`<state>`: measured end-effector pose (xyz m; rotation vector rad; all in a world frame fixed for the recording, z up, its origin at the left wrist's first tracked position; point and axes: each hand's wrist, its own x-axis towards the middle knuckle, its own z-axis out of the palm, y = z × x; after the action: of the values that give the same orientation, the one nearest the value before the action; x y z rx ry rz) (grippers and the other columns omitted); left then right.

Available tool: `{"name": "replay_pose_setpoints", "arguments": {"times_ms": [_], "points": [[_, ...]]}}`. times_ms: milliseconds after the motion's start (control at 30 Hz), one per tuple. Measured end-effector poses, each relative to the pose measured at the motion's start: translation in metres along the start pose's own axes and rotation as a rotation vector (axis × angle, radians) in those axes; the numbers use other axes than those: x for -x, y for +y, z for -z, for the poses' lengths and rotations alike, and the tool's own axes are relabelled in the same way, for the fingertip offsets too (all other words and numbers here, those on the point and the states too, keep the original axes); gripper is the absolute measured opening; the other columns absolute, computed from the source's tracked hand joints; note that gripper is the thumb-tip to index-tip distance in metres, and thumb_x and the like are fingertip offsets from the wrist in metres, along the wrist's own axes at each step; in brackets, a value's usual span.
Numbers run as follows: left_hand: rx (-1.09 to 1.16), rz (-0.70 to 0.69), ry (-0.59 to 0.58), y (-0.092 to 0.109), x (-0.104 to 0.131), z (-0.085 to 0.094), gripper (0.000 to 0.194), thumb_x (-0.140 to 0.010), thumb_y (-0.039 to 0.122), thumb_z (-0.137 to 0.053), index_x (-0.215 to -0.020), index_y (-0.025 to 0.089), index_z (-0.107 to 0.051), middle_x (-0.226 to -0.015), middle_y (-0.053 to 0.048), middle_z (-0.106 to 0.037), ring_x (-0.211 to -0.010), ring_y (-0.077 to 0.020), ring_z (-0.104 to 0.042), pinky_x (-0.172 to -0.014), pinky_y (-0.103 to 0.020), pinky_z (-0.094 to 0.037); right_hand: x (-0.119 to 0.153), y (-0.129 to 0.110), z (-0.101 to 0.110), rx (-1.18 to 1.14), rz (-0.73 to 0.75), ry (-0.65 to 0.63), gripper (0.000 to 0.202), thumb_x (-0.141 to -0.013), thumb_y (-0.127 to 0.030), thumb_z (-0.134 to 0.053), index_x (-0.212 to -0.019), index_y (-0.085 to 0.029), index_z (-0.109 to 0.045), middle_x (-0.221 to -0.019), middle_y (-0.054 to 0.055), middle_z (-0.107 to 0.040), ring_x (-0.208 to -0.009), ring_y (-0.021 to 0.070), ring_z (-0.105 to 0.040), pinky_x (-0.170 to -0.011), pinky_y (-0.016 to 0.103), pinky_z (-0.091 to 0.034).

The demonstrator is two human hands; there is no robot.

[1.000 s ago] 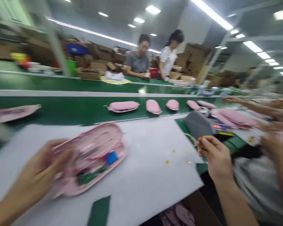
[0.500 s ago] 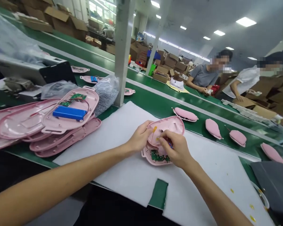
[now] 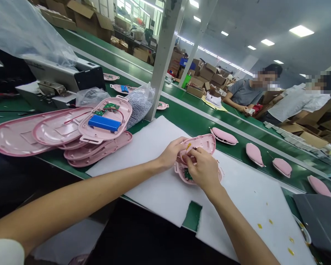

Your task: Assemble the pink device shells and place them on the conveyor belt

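Note:
My left hand (image 3: pixel 172 155) is closed on the edge of a pink plastic shell half (image 3: pixel 206 142), which is tilted up. Below and partly under it sits the matching half (image 3: pixel 179 170), with a green circuit board (image 3: pixel 188 175) inside. A strip of yellow tape (image 3: pixel 188 146) shows by the fingers at the raised half. My right hand (image 3: pixel 204 166) reaches over both halves, its thumb and fingers pinched together inside the raised one. Whatever lies between those fingertips is too small to make out. Both halves are over a white foam sheet (image 3: pixel 151 187).
Stacked pink shells (image 3: pixel 99 151) stand at left, the top one bearing a blue battery (image 3: pixel 104 123). A bag (image 3: pixel 140 101) and a metal post (image 3: pixel 165 55) rise behind. Closed pink cases (image 3: pixel 254 154) line the right. Yellow tape bits (image 3: pixel 291 251) dot the foam. Two people work across the belt.
The camera view has shifted, so the surroundings appear farther right. My right hand's pinched fingers have moved closer to the left hand and the yellow tape. My left hand keeps its grip.

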<state>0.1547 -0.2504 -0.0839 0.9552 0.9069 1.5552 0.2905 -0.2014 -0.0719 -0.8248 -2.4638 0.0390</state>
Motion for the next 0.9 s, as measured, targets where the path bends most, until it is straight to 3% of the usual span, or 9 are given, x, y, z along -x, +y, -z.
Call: {"name": "replay_pose_setpoints", "arguments": {"times_ms": [133, 233, 333, 433, 567, 667, 700, 800, 900], "points": [[0.018, 0.011, -0.027, 0.002, 0.001, 0.0, 0.046, -0.067, 0.025, -0.056, -0.112, 0.015, -0.054, -0.087, -0.004, -0.059, -0.07, -0.016, -0.058, -0.058, -0.025, -0.05, -0.002, 0.012, 0.001, 0.019, -0.246, 0.043, 0.043, -0.075, -0.053, -0.066, -0.053, -0.019, -0.05, -0.055, 0.001, -0.053, -0.054, 0.0142, -0.044, -0.051, 0.027, -0.024], [-0.191, -0.044, -0.012, -0.001, -0.002, 0.001, 0.049, -0.06, 0.015, -0.064, -0.109, 0.014, -0.056, -0.09, -0.004, -0.061, -0.078, -0.0179, -0.059, -0.067, -0.027, -0.051, -0.002, 0.031, 0.017, -0.118, -0.352, -0.033, 0.046, -0.069, -0.057, -0.069, -0.052, -0.02, -0.048, -0.051, -0.001, -0.051, -0.048, 0.0128, -0.043, -0.047, 0.026, -0.027], [-0.378, -0.113, -0.035, -0.003, -0.004, 0.004, 0.04, -0.065, 0.016, -0.065, -0.104, 0.013, -0.059, -0.092, -0.004, -0.063, -0.081, -0.0183, -0.059, -0.073, -0.027, -0.049, -0.003, 0.048, 0.044, -0.145, -0.232, 0.18, 0.034, -0.071, -0.052, -0.07, -0.08, -0.02, -0.062, -0.075, 0.003, -0.062, -0.064, 0.0166, -0.054, -0.054, 0.027, -0.041], [-0.561, -0.236, -0.079, 0.0, -0.003, 0.005, 0.035, -0.075, 0.017, -0.056, -0.109, 0.017, -0.059, -0.099, -0.005, -0.064, -0.088, -0.0196, -0.06, -0.078, -0.029, -0.048, 0.003, 0.058, 0.065, 0.054, 0.04, 0.38, 0.044, -0.077, -0.037, -0.068, -0.117, -0.021, -0.06, -0.117, 0.01, -0.059, -0.099, 0.025, -0.056, -0.077, 0.035, -0.048], [-0.943, -0.317, -0.276, 0.021, 0.003, 0.003, 0.051, -0.071, 0.008, -0.052, -0.12, 0.022, -0.057, -0.125, -0.006, -0.058, -0.114, -0.024, -0.054, -0.099, -0.035, -0.04, 0.029, 0.069, 0.06, 0.098, 0.353, 0.156, 0.034, -0.089, -0.013, -0.05, -0.118, -0.026, -0.062, -0.117, 0.004, -0.063, -0.105, 0.0197, -0.058, -0.089, 0.034, -0.049], [-1.121, -0.083, -0.525, 0.042, 0.006, -0.001, 0.066, -0.072, 0.02, -0.062, -0.136, 0.029, -0.046, -0.152, -0.006, -0.028, -0.139, -0.0308, -0.026, -0.113, -0.043, -0.022, 0.05, 0.076, 0.042, 0.047, 0.369, 0.096, 0.044, -0.088, -0.005, -0.042, -0.125, -0.024, -0.058, -0.119, 0.005, -0.063, -0.112, 0.0194, -0.056, -0.095, 0.036, -0.048], [-1.15, 0.012, -0.556, 0.047, 0.005, -0.003, 0.068, -0.073, 0.028, -0.066, -0.138, 0.031, -0.043, -0.153, -0.006, -0.027, -0.139, -0.0325, -0.025, -0.112, -0.044, -0.022, 0.054, 0.078, 0.037, 0.042, 0.356, 0.065, 0.048, -0.087, -0.004, -0.042, -0.128, -0.024, -0.056, -0.124, 0.006, -0.06, -0.118, 0.021, -0.053, -0.099, 0.039, -0.046], [-1.185, 0.156, -0.475, 0.05, -0.007, -0.014, 0.059, -0.077, 0.048, -0.062, -0.132, 0.029, -0.049, -0.134, -0.01, -0.052, -0.121, -0.0322, -0.048, -0.1, -0.041, -0.038, 0.055, 0.083, 0.034, 0.012, 0.298, -0.11, 0.064, -0.078, -0.005, -0.046, -0.138, -0.026, -0.046, -0.138, 0.006, -0.049, -0.129, 0.0253, -0.043, -0.107, 0.05, -0.037], [-1.225, 0.23, -0.336, 0.042, -0.027, -0.028, 0.063, -0.07, 0.049, -0.067, -0.126, 0.025, -0.053, -0.115, -0.009, -0.061, -0.099, -0.0275, -0.059, -0.081, -0.033, -0.047, 0.055, 0.089, 0.041, -0.002, 0.251, -0.246, 0.079, -0.068, -0.007, -0.047, -0.143, -0.029, -0.037, -0.15, 0.005, -0.031, -0.137, 0.0288, -0.031, -0.109, 0.056, -0.032]]}}
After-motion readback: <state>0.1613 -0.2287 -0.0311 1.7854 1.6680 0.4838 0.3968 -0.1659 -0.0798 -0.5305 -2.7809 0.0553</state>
